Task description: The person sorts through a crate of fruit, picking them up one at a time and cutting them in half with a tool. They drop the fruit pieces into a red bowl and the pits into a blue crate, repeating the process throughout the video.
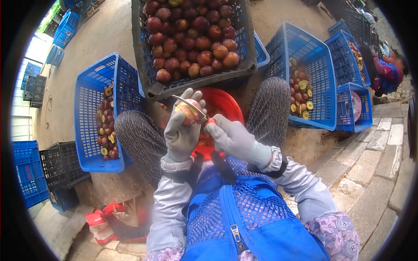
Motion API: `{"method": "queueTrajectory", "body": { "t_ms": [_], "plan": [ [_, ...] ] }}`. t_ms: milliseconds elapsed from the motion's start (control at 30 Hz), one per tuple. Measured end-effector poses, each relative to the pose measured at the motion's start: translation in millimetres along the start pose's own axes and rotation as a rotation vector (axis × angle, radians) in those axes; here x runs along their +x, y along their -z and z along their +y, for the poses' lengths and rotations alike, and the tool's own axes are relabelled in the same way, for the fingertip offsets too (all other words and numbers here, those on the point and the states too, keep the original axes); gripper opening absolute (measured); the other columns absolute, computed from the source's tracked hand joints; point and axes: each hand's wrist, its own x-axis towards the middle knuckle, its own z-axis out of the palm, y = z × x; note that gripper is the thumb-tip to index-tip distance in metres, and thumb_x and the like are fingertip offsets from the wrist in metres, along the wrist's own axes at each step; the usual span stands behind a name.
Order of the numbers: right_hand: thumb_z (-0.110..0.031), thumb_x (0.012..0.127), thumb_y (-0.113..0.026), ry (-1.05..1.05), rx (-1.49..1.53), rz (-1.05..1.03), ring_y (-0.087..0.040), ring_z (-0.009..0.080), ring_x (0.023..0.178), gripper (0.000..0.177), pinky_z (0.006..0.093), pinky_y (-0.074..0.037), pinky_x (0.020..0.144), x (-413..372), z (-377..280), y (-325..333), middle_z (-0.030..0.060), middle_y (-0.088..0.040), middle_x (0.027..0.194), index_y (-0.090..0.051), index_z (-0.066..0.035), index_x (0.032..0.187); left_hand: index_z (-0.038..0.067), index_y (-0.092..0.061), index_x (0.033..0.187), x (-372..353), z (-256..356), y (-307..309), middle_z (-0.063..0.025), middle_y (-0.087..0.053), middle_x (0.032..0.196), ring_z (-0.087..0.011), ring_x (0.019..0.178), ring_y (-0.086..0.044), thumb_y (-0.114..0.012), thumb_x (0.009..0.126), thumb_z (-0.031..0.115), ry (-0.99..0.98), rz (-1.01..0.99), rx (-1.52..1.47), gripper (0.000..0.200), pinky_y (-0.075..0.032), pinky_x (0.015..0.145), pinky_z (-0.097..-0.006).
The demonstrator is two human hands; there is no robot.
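My left hand, in a grey glove, holds a plum with red and yellowish flesh showing. My right hand, also gloved, is closed on the red handle of a knife. The knife's curved blade lies across the plum. Below both hands, between the knees, a red basin holds reddish pieces. In front of it a black crate is filled with whole plums.
Blue crates with cut plums stand on the left and right. Further right, a small blue crate holds a pinkish round thing. A person sits at the far right. A red and white bag lies at lower left.
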Motion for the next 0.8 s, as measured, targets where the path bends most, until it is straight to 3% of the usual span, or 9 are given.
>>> {"method": "queueTrajectory", "body": {
  "t_ms": [100,167,300,400,467,533,600,700,800],
  "plan": [
    [-0.030,0.100,-0.045,0.047,-0.077,0.016,-0.060,0.0229,0.050,0.025,0.0360,-0.045,0.049,0.8,2.9,0.1,0.0119,-0.055,0.056,-0.046,-0.006,0.092,-0.006,-0.028,0.141,-1.1,2.1,-0.5,-0.0207,-0.044,0.137,-0.0266,0.123,-0.048,-0.052,0.091,0.029,0.028,0.003,-0.014,0.066,-0.038,0.104,-0.0381],
    [-0.029,0.100,-0.046,0.088,-0.180,0.027,-0.060,0.0263,0.053,0.025,0.0379,-0.045,0.051,1.9,4.8,2.2,0.0134,-0.056,0.058,-0.046,-0.006,0.092,-0.006,-0.030,0.140,-2.5,6.1,-8.2,-0.0204,-0.046,0.135,-0.0266,0.121,-0.049,-0.052,0.091,0.029,0.038,0.049,0.153,0.064,-0.038,0.104,-0.0383],
    [-0.028,0.100,-0.045,0.068,-0.019,-0.058,-0.060,0.0239,0.056,0.024,0.0383,-0.044,0.054,4.3,20.5,1.0,0.0132,-0.056,0.061,-0.048,-0.005,0.096,-0.005,-0.035,0.137,-4.7,8.7,-23.8,-0.0201,-0.049,0.133,-0.0277,0.119,-0.052,-0.052,0.091,0.029,0.037,0.098,0.341,0.060,-0.039,0.104,-0.0395],
    [-0.027,0.100,-0.045,0.307,0.088,0.068,-0.059,0.0181,0.058,0.025,0.0350,-0.046,0.057,5.7,34.0,-15.0,0.0121,-0.056,0.061,-0.050,-0.004,0.107,-0.005,-0.037,0.136,-8.5,-1.3,-34.4,-0.0209,-0.052,0.129,-0.0302,0.116,-0.055,-0.052,0.091,0.033,0.096,0.177,0.084,0.061,-0.041,0.104,-0.0411],
    [-0.028,0.100,-0.044,0.250,0.099,-0.001,-0.060,0.0190,0.059,0.026,0.0341,-0.047,0.059,6.5,39.5,-10.2,0.0128,-0.057,0.064,-0.050,-0.004,0.110,-0.005,-0.041,0.132,-10.8,-0.3,-36.6,-0.0199,-0.059,0.118,-0.0287,0.109,-0.059,-0.054,0.091,0.033,0.163,0.189,0.007,0.057,-0.043,0.100,-0.0392],
    [-0.028,0.101,-0.042,0.153,0.031,-0.125,-0.061,0.0204,0.061,0.028,0.0337,-0.049,0.061,5.6,26.5,7.6,0.0126,-0.061,0.070,-0.050,-0.004,0.112,-0.005,-0.043,0.129,-11.1,4.7,-26.0,-0.0176,-0.062,0.111,-0.0251,0.104,-0.061,-0.055,0.091,0.029,0.187,0.179,0.266,0.052,-0.045,0.097,-0.0365],
    [-0.029,0.101,-0.042,0.234,-0.078,-0.166,-0.064,0.0208,0.068,0.029,0.0332,-0.050,0.065,15.6,22.0,20.5,0.0115,-0.064,0.077,-0.051,-0.004,0.112,-0.004,-0.047,0.125,-7.2,13.0,-32.6,-0.0128,-0.065,0.101,-0.0184,0.095,-0.062,-0.056,0.090,0.021,0.182,0.170,0.525,0.043,-0.047,0.091,-0.0314],
    [-0.031,0.101,-0.042,0.260,-0.091,-0.201,-0.064,0.0189,0.074,0.029,0.0318,-0.050,0.068,24.3,31.0,26.2,0.0091,-0.065,0.080,-0.053,-0.005,0.105,-0.002,-0.047,0.126,-0.7,16.0,-26.5,-0.0120,-0.065,0.103,-0.0170,0.093,-0.062,-0.055,0.090,0.018,0.248,0.194,0.713,0.042,-0.047,0.090,-0.0302],
    [-0.033,0.101,-0.043,0.290,-0.048,-0.183,-0.064,0.0178,0.074,0.029,0.0315,-0.050,0.069,27.4,37.7,20.5,0.0076,-0.064,0.080,-0.053,-0.005,0.102,-0.002,-0.045,0.128,-5.0,6.5,-35.1,-0.0161,-0.063,0.111,-0.0224,0.101,-0.061,-0.055,0.089,0.019,0.195,0.240,0.276,0.045,-0.045,0.095,-0.0349]
  ]
}}
